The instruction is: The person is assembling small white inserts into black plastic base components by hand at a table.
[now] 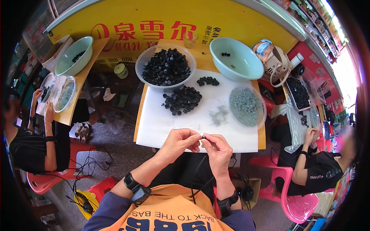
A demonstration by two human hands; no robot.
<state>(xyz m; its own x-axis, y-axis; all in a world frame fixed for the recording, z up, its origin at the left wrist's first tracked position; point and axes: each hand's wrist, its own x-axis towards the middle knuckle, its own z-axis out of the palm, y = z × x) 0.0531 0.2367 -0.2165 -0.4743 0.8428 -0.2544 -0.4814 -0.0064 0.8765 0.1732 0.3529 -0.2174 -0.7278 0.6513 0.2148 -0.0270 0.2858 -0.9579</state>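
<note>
Just over the near edge of the white sheet (pixel 165 133), my two hands meet at the fingertips. My right hand (pixel 218 152) pinches a small black cap-like part (pixel 203 136) between thumb and forefinger. Against that part, my left hand (pixel 176 143) is closed in a pinch; whatever lies between its fingertips is too small to make out. Beyond my hands lie a heap of similar black parts (pixel 183 100), a smaller cluster of them (pixel 208 81), and a loose scatter of thin grey-green pieces (pixel 219 115). A clear shallow dish (pixel 263 115) at right holds more thin pieces.
A translucent basin (pixel 139 73) full of black parts stands at the back left. Right of it is a pale green basin (pixel 252 71) with a few black parts inside. A clear cup (pixel 190 39) stands behind. Co-workers sit left (pixel 32 142) and right (pixel 320 169) at their own tables.
</note>
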